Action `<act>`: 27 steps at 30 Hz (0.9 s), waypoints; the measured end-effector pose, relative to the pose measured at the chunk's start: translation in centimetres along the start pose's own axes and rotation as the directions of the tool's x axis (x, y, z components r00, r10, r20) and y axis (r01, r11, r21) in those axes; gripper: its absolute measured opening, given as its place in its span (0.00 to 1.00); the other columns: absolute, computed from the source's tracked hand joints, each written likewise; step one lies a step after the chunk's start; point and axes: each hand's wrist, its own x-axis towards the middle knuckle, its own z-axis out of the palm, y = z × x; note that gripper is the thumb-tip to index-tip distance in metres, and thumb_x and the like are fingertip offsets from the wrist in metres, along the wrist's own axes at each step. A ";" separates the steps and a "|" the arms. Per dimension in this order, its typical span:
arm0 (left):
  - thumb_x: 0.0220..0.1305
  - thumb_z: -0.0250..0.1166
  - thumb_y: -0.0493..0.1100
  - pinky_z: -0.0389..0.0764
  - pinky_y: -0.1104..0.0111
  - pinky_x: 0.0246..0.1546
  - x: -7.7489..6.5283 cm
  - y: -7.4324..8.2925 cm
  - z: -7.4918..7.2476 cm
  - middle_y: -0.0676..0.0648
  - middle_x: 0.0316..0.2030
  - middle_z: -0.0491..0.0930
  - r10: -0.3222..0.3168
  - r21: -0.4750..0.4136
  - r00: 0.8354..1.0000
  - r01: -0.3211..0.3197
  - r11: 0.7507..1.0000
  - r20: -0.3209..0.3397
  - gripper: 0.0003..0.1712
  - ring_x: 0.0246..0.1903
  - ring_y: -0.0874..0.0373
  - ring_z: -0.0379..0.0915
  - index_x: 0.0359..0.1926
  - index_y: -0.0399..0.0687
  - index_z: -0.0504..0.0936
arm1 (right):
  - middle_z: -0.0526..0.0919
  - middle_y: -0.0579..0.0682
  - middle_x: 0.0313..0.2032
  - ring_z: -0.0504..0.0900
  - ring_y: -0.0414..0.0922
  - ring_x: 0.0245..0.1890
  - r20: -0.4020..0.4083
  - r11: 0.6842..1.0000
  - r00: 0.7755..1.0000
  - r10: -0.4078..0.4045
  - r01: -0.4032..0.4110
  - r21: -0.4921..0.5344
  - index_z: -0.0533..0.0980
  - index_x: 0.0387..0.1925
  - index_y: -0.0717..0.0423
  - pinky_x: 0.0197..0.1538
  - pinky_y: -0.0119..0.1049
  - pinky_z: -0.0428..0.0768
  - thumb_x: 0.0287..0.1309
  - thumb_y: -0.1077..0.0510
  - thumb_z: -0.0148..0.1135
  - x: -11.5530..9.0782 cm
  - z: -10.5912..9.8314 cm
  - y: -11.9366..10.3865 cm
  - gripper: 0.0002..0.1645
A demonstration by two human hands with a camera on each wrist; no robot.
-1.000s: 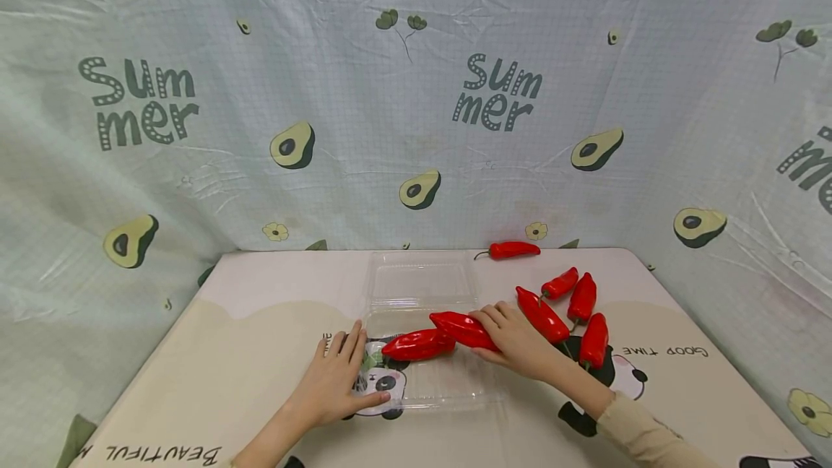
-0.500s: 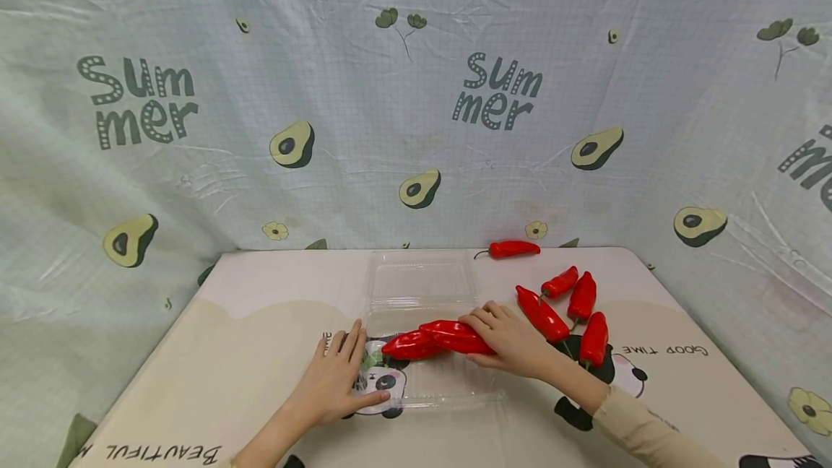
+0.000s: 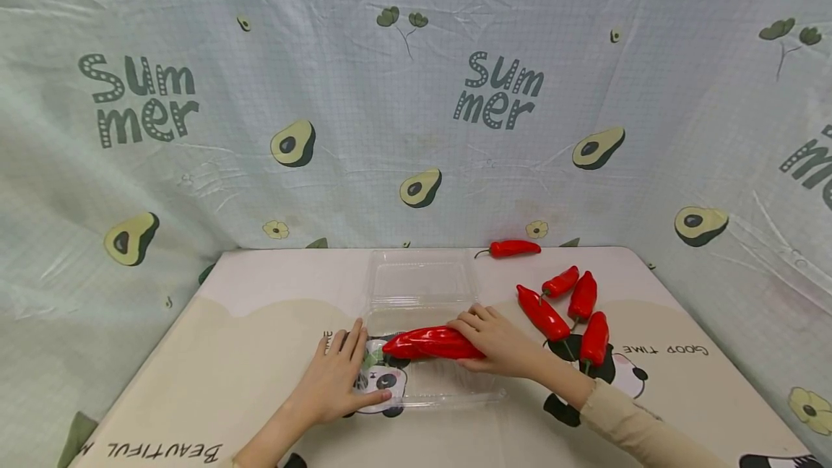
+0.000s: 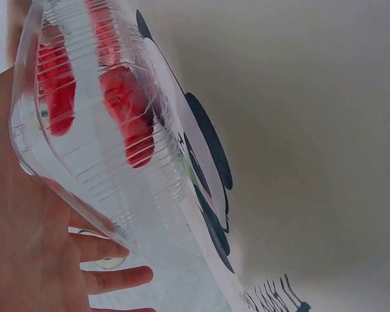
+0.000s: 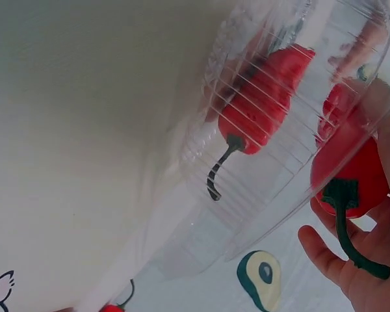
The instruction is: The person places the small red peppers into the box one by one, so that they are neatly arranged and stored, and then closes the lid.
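We find the right hand (image 3: 497,341) curled round a red pepper (image 3: 455,345) over the open clear box (image 3: 448,402), where a second pepper (image 5: 266,104) lies. We note the left hand (image 3: 334,378), fingers straight and spread, against the box's left side. Compared with half a second earlier, the held pepper sits slightly farther left; the left hand is unmoved.
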 end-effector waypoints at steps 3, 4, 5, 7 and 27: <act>0.44 0.50 0.78 0.58 0.42 0.56 0.0 0.1 -0.1 0.37 0.64 0.57 0.001 0.000 1.000 -0.001 1.000 -0.003 0.59 0.58 0.40 0.59 0.62 0.33 0.59 | 0.76 0.42 0.45 0.67 0.40 0.45 -0.007 1.000 1.000 -0.012 0.012 0.001 0.68 0.53 0.47 0.47 0.35 0.72 0.47 0.40 0.61 0.2 0.1 -0.1 0.31; 0.44 0.50 0.77 0.58 0.42 0.55 0.0 0.1 -0.1 0.37 0.64 0.57 0.002 -0.002 1.000 -0.002 1.000 -0.005 0.59 0.58 0.40 0.59 0.62 0.33 0.59 | 0.76 0.42 0.44 0.67 0.40 0.45 -0.010 1.000 1.000 -0.017 0.017 0.001 0.68 0.53 0.47 0.47 0.35 0.72 0.47 0.40 0.61 0.2 0.2 -0.1 0.32; 0.44 0.51 0.77 0.58 0.42 0.55 0.0 0.1 -0.1 0.37 0.64 0.57 0.002 -0.003 1.000 -0.002 1.000 -0.007 0.59 0.58 0.40 0.59 0.62 0.33 0.59 | 0.76 0.42 0.44 0.67 0.40 0.45 -0.015 1.000 1.000 -0.023 0.023 0.001 0.68 0.52 0.47 0.46 0.35 0.72 0.46 0.40 0.62 0.3 0.3 -0.2 0.31; 0.44 0.51 0.77 0.58 0.42 0.55 0.0 0.2 -0.2 0.37 0.64 0.57 0.002 -0.005 1.000 -0.002 1.000 -0.007 0.59 0.58 0.40 0.59 0.62 0.33 0.59 | 0.76 0.42 0.44 0.67 0.39 0.45 -0.023 1.000 0.999 -0.031 0.031 -0.004 0.69 0.52 0.47 0.46 0.35 0.72 0.46 0.40 0.62 0.4 0.5 -0.2 0.32; 0.44 0.52 0.76 0.58 0.42 0.55 -0.1 0.2 -0.2 0.37 0.64 0.58 0.003 -0.004 1.000 -0.003 1.000 -0.016 0.58 0.58 0.38 0.59 0.62 0.32 0.60 | 0.75 0.41 0.46 0.66 0.40 0.47 0.101 0.999 0.994 -0.048 0.050 -0.011 0.67 0.54 0.45 0.49 0.36 0.70 0.48 0.37 0.58 1.7 1.1 -1.0 0.32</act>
